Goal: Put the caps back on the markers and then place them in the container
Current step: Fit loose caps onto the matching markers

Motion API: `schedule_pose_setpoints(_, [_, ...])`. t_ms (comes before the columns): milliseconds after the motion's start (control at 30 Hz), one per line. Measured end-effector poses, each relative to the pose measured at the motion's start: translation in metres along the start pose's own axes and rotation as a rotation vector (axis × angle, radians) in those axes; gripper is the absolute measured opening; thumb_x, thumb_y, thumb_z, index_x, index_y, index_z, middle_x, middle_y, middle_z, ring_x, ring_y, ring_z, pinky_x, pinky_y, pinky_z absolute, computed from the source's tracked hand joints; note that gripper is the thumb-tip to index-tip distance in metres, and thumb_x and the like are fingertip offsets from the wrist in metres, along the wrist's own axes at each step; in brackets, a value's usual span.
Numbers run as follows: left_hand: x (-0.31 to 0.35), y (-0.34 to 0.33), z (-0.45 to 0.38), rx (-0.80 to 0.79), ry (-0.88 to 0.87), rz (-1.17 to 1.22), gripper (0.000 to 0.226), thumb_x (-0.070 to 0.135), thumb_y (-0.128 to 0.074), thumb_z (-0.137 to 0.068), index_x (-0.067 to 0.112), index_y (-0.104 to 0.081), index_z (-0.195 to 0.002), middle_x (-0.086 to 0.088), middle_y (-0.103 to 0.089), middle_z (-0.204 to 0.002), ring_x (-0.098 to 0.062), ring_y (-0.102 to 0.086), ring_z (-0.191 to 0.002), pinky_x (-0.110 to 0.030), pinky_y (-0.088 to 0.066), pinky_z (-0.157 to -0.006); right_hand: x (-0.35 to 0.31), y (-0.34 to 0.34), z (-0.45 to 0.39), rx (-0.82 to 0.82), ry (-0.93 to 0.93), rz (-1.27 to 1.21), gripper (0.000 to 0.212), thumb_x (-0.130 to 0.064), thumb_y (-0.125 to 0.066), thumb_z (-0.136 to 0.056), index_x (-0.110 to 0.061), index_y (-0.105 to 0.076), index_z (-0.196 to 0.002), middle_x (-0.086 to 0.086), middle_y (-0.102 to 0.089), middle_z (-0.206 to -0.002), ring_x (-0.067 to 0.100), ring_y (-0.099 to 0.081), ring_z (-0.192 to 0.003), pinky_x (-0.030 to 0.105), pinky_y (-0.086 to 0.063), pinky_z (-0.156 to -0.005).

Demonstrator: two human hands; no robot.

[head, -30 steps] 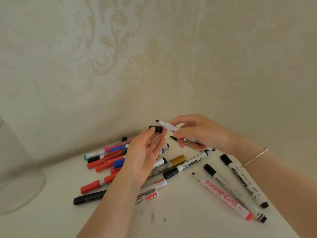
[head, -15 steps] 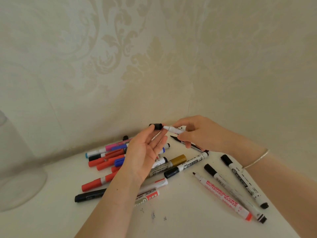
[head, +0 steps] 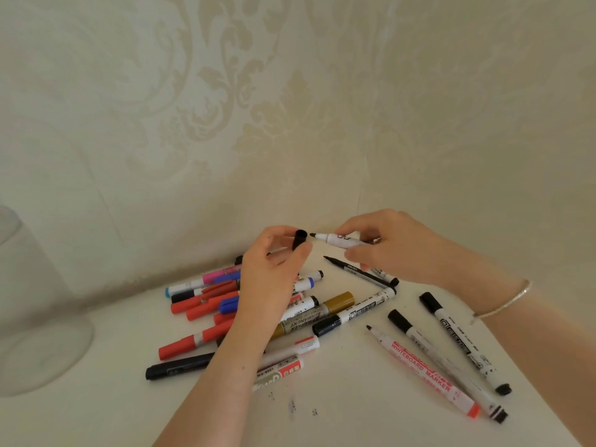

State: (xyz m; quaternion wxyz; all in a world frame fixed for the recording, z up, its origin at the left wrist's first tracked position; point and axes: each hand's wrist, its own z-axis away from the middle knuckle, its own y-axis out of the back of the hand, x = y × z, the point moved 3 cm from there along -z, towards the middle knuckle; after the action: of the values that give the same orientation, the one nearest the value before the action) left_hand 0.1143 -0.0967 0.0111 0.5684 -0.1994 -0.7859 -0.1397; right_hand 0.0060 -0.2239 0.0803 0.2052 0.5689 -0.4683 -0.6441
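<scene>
Clear container (head: 38, 317) stands far left, well apart from the marker pile (head: 258, 317) mid-table. Right hand (head: 396, 246) pinches white marker (head: 342, 239), tip pointing left; left hand (head: 274, 262) grips black cap (head: 300, 239), mouth just beside tip. Capping step; next: align, push on.

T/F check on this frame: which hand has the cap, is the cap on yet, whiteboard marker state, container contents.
1. The left hand holds the black cap. True.
2. The cap is already on the white marker in the right hand. False: its tip is bare, just short of the cap.
3. The red whiteboard marker lies uncapped on the table. True.
4. The clear container holds several markers. False: none visible inside.
</scene>
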Motion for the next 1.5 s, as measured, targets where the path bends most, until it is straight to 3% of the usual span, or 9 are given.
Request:
schedule_pose_setpoints(167, [-0.004, -0.002, 0.000, -0.042, -0.042, -0.100, 0.024, 0.011, -0.073, -0.082, 0.032, -0.066, -0.092, 0.009, -0.067, -0.101, -0.007, -0.067, -0.094, -0.028, -0.055, -0.087, 0.001, -0.003, -0.001, -0.010, -0.016, 0.077, 0.027, -0.024, -0.057, -0.088, -0.037, -0.064, -0.111, -0.006, -0.060, -0.075, 0.010, -0.051, -0.053, 0.027, -0.045, -0.056])
schedule_pose_setpoints(333, [-0.004, -0.002, 0.000, -0.062, -0.239, -0.388, 0.030, 0.015, -0.074, -0.081, 0.039, -0.062, -0.093, 0.011, -0.054, -0.105, -0.006, -0.060, -0.095, -0.004, -0.045, -0.082, 0.001, -0.004, 0.000, -0.021, -0.032, 0.226, 0.032, -0.029, -0.055, -0.087, -0.041, -0.060, -0.116, -0.002, -0.064, -0.095, 0.011, -0.052, -0.056, 0.027, -0.046, -0.058])
schedule_pose_setpoints(467, [-0.005, -0.006, 0.002, -0.135, -0.315, -0.444, 0.034, 0.012, -0.076, -0.079, 0.040, -0.064, -0.095, 0.015, -0.051, -0.102, -0.006, -0.059, -0.093, -0.006, -0.045, -0.082, -0.003, -0.005, 0.001, -0.043, -0.012, 0.356, 0.033, -0.029, -0.053, -0.089, -0.042, -0.057, -0.119, -0.008, -0.054, -0.091, 0.004, -0.045, -0.056, 0.021, -0.033, -0.051])
schedule_pose_setpoints(600, [-0.006, -0.005, 0.001, -0.238, -0.143, -0.221, 0.031, 0.004, -0.076, -0.078, 0.031, -0.067, -0.090, 0.008, -0.067, -0.099, -0.005, -0.066, -0.093, -0.015, -0.050, -0.085, -0.003, -0.003, 0.002, -0.041, 0.028, 0.370, 0.019, -0.030, -0.059, -0.086, -0.037, -0.055, -0.103, -0.004, -0.061, -0.092, 0.010, -0.050, -0.061, 0.024, -0.039, -0.054])
schedule_pose_setpoints(767, [-0.003, -0.001, 0.002, -0.409, 0.091, 0.096, 0.021, 0.003, -0.073, -0.078, 0.009, -0.069, -0.098, -0.009, -0.074, -0.091, -0.017, -0.070, -0.079, -0.022, -0.056, -0.074, -0.002, 0.002, 0.003, -0.036, 0.054, 0.243, 0.016, -0.029, -0.071, -0.080, -0.037, -0.058, -0.084, -0.010, -0.066, -0.089, 0.004, -0.051, -0.054, 0.023, -0.041, -0.055])
schedule_pose_setpoints(933, [-0.002, -0.010, 0.010, -0.536, 0.240, 0.337, 0.018, 0.024, -0.059, -0.084, 0.008, -0.057, -0.090, -0.010, -0.063, -0.068, -0.013, -0.045, -0.049, -0.021, -0.043, -0.051, -0.009, -0.001, 0.007, -0.001, 0.078, 0.158, 0.014, -0.027, -0.075, -0.075, -0.034, -0.064, -0.080, -0.013, -0.070, -0.090, 0.002, -0.058, -0.068, 0.027, -0.048, -0.066])
schedule_pose_setpoints(1033, [-0.003, -0.017, 0.014, -0.520, 0.274, 0.408, 0.021, 0.027, -0.055, -0.089, 0.006, -0.053, -0.091, -0.006, -0.052, -0.057, -0.012, -0.034, -0.043, -0.021, -0.033, -0.045, -0.017, -0.003, 0.009, 0.062, 0.114, 0.346, 0.015, -0.027, -0.068, -0.079, -0.036, -0.064, -0.091, -0.012, -0.069, -0.095, 0.012, -0.061, -0.078, 0.028, -0.049, -0.071])
schedule_pose_setpoints(1133, [-0.004, -0.020, 0.017, -0.478, 0.302, 0.470, 0.022, 0.028, -0.055, -0.090, 0.006, -0.057, -0.091, -0.003, -0.038, -0.050, -0.010, -0.027, -0.039, -0.021, -0.026, -0.043, -0.022, -0.004, 0.010, 0.121, 0.174, 0.438, 0.017, -0.025, -0.063, -0.081, -0.033, -0.064, -0.096, -0.010, -0.069, -0.095, 0.012, -0.052, -0.065, 0.026, -0.045, -0.066])
schedule_pose_setpoints(1500, [0.001, -0.021, 0.020, -0.372, 0.332, 0.542, 0.020, 0.028, -0.058, -0.084, 0.009, -0.056, -0.077, -0.001, -0.039, -0.047, -0.007, -0.027, -0.033, -0.019, -0.024, -0.037, -0.031, -0.010, 0.014, 0.148, 0.290, 0.517, 0.018, -0.027, -0.056, -0.085, -0.030, -0.062, -0.101, -0.005, -0.056, -0.077, 0.020, -0.048, -0.068, 0.028, -0.039, -0.064])
